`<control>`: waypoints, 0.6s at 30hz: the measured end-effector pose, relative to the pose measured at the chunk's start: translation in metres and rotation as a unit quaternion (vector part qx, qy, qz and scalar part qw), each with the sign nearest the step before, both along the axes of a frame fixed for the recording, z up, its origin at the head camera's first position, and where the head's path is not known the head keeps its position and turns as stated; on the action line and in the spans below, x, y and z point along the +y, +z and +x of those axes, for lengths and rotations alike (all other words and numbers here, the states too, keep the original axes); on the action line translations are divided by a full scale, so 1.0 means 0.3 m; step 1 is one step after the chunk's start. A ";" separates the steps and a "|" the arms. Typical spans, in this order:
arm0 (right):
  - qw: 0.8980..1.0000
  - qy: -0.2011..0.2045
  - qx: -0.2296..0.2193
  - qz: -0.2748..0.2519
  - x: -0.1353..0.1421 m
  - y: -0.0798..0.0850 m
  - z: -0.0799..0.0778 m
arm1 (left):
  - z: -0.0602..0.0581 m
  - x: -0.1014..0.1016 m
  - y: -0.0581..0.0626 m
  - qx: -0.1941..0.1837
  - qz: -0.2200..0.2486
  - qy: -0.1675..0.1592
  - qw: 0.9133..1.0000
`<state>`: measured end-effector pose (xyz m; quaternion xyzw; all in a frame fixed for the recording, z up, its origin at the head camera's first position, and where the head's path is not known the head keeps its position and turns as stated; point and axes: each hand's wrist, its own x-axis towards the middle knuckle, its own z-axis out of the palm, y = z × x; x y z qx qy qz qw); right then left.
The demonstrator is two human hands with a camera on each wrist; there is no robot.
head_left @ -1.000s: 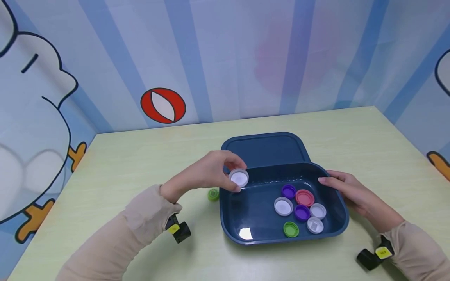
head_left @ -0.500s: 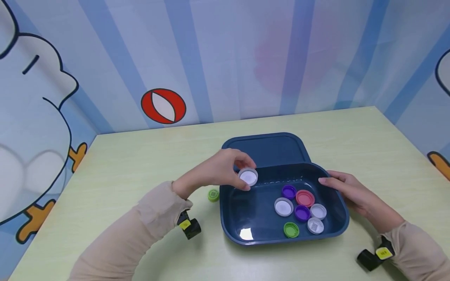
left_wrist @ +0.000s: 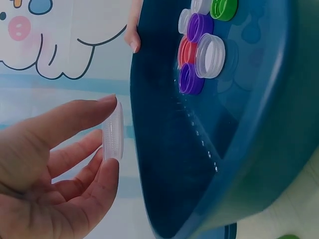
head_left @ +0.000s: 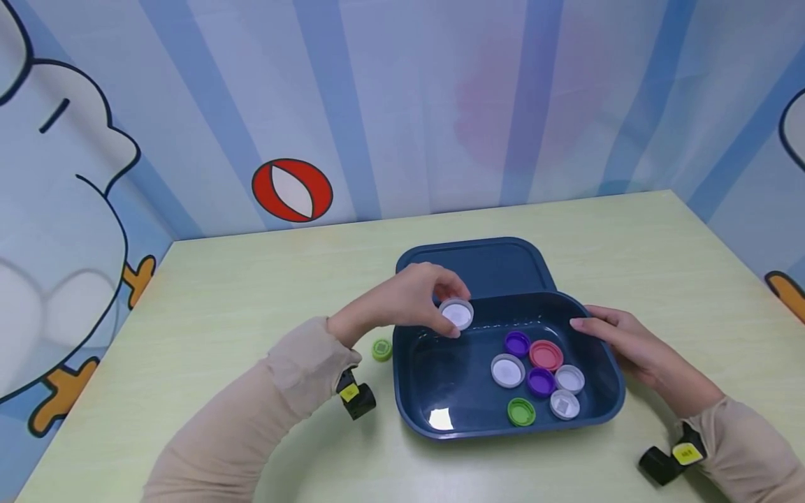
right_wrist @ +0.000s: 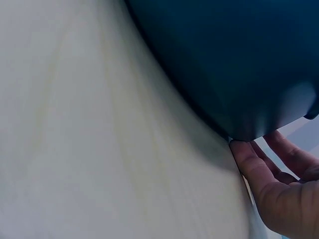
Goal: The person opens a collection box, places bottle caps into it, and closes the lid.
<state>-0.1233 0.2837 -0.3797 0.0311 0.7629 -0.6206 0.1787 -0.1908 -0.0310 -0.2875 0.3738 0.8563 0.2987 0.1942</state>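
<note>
Between its thumb and fingers, my left hand (head_left: 415,297) pinches a clear-rimmed white bottle cap (head_left: 457,314) above the left back part of a dark blue plastic box (head_left: 453,381). In the left wrist view the ribbed edge of this cap (left_wrist: 113,132) shows, apart from the box wall. Several caps lie inside the box: purple caps (head_left: 541,382), a red cap (head_left: 546,355), a green cap (head_left: 520,411) and whitish ones, among them a large white cap (head_left: 506,370). My right hand (head_left: 635,349) holds the box's right end, thumb on the rim and fingers against the outer wall.
Outside the box, close to its left side, a small green cap (head_left: 381,350) lies on the pale wooden table (head_left: 283,279). A dark blue lid or shallow tray (head_left: 478,265) lies behind the box. A cartoon-printed cloth backdrop (head_left: 409,105) stands along the table's back edge.
My left hand has moved to the right with the white cap, from the box's left edge to farther over its inside. The right hand, box and other caps look unmoved.
</note>
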 end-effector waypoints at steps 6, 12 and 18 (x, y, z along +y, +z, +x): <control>1.000 -0.001 -0.002 0.002 -0.002 0.000 -0.001 | -0.002 0.032 -0.007 0.002 0.002 -0.014 1.000; 1.000 0.000 0.001 0.000 0.000 -0.002 -0.001 | -0.012 0.056 -0.022 -0.003 -0.004 -0.015 1.000; 1.000 -0.002 0.000 0.003 0.002 -0.002 0.000 | -0.018 0.080 -0.032 -0.009 -0.007 -0.016 1.000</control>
